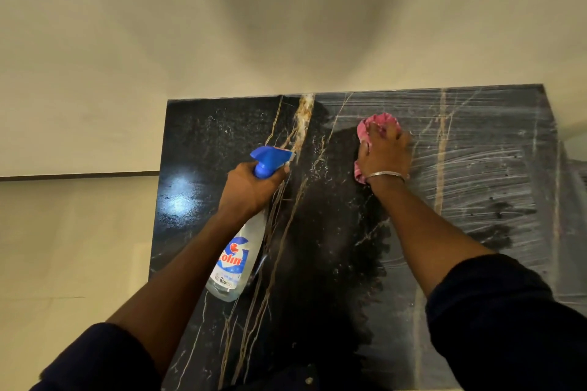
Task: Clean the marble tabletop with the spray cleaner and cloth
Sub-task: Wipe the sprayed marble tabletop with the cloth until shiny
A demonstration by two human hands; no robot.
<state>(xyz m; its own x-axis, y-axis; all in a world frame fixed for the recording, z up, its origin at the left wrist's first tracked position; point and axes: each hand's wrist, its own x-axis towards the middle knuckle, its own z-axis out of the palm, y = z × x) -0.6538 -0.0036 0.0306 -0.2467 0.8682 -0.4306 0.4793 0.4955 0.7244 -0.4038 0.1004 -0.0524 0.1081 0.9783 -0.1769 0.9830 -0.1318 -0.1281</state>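
Observation:
A black marble tabletop (203, 168) with gold and white veins fills the lower part of the view. My left hand (247, 189) grips the neck of a clear spray bottle (236, 259) with a blue trigger head, held above the slab's left half. My right hand (382, 154) presses a crumpled pink cloth (379, 120) flat onto the marble near the far edge. White wipe streaks cover the slab's right half, and spray droplets dot the middle.
A cream wall (286, 25) stands right behind the tabletop's far edge. To the left, a lower cream surface (73, 247) with a dark trim line adjoins the slab. The slab's right edge (559, 149) drops away near the frame's side.

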